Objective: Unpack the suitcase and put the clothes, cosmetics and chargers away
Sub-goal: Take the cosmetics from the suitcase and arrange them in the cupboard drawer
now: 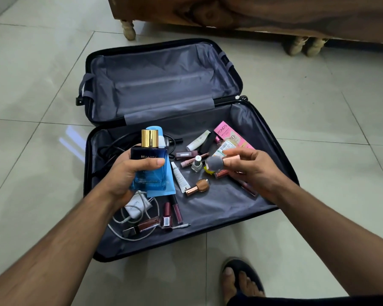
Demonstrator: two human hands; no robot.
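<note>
Suitcase: the open suitcase lies flat on the tiled floor, its far half holding only grey lining.
My left hand: my left hand holds the blue perfume bottle with gold cap upright above the left part of the near half; my fingers are curled round it, the thumb across its front. A light blue tube sits behind the bottle in the same grip.
My right hand: my right hand pinches a makeup brush with grey tip between thumb and fingers, above the right part.
Cosmetics: a pink Pond's box, a nail polish bottle and lip glosses lie in the near half.
Chargers: a white charger with cable lies near the front left corner; black cables lie at the left side.
Furniture: wooden furniture stands beyond the suitcase.
</note>
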